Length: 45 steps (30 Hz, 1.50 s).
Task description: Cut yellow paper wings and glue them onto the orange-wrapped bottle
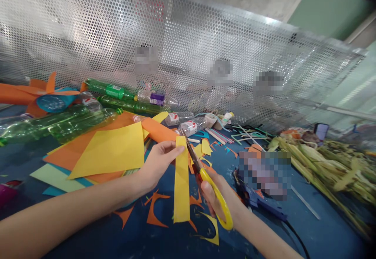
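My left hand [160, 163] pinches a long yellow paper strip [182, 188] near its upper end, thumb on the front face. The strip hangs down over the blue table. In my right hand [219, 192] is a pair of scissors [216, 194] with yellow handles, my fingers through the loops. The dark blades point up and away, beside the strip's right edge near its top; whether they touch the paper I cannot tell. Orange and yellow paper scraps [155, 210] lie beneath and around both hands.
Stacked coloured paper sheets [111, 153] lie on the left, with green plastic bottles [67, 124] behind. Clear bottles [192, 125] and straws [219, 136] are further back. A blue glue gun [264, 206] with a cord and corn husks [320, 165] are on the right. A perforated metal screen [188, 51] stands behind.
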### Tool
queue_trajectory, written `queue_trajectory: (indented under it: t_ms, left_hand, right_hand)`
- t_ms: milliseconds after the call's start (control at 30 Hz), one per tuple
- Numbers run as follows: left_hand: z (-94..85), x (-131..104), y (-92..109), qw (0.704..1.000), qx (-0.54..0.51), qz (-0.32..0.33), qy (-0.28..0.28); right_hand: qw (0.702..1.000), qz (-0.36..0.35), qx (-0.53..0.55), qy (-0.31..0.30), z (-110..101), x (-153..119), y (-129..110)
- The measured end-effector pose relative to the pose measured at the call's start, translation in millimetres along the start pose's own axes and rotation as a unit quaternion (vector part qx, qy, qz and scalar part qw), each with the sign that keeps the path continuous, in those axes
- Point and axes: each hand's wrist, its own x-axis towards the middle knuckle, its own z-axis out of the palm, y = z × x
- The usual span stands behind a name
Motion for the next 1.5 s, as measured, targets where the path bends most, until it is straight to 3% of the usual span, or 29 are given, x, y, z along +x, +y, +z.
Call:
queue_trajectory:
  t_ms: [300, 933, 1067, 1167, 1233, 1300, 1400, 1467, 1500]
  left_hand:
    - [-3.2, 2.3, -0.4, 1.0, 0.004, 0.008, -0.004]
    - [-17.4, 17.5, 0.4, 0.981, 0.175, 0.082, 0.007]
    - [-24.3, 24.1, 5.4, 0.95, 0.276, 0.146, 0.032]
    - [-24.9, 22.8, 7.2, 0.892, 0.356, 0.255, 0.108]
    - [-19.8, 15.5, 5.9, 0.861, 0.395, 0.298, 0.121]
    - [-11.1, 5.0, 2.1, 0.877, 0.403, 0.257, 0.036]
    - [2.0, -8.2, -7.1, 0.942, 0.292, 0.063, -0.152]
    - [6.5, -11.3, -12.8, 0.969, 0.143, -0.056, -0.194]
    - [7.1, -11.3, -14.6, 0.975, 0.075, -0.077, -0.193]
  right_hand:
    - [1.0, -0.004, -0.02, -0.005, -7.1, 0.4, 7.8]
    - [0.999, -0.001, -0.039, 0.034, -14.9, 1.8, -2.6]
    - [0.999, 0.007, -0.032, 0.027, -17.6, 3.2, -2.1]
    - [0.999, 0.032, -0.022, 0.013, -18.3, 3.3, 2.2]
    - [0.999, 0.046, -0.014, 0.009, -17.9, 3.2, 5.0]
    - [0.999, 0.045, -0.005, 0.012, -16.9, 2.8, 5.8]
    - [0.999, 0.023, 0.025, 0.021, -13.6, 1.6, 1.3]
    - [0.998, 0.009, 0.056, 0.03, -10.2, -0.2, -4.1]
    - [0.997, 0.004, 0.071, 0.032, -8.2, -1.6, -6.6]
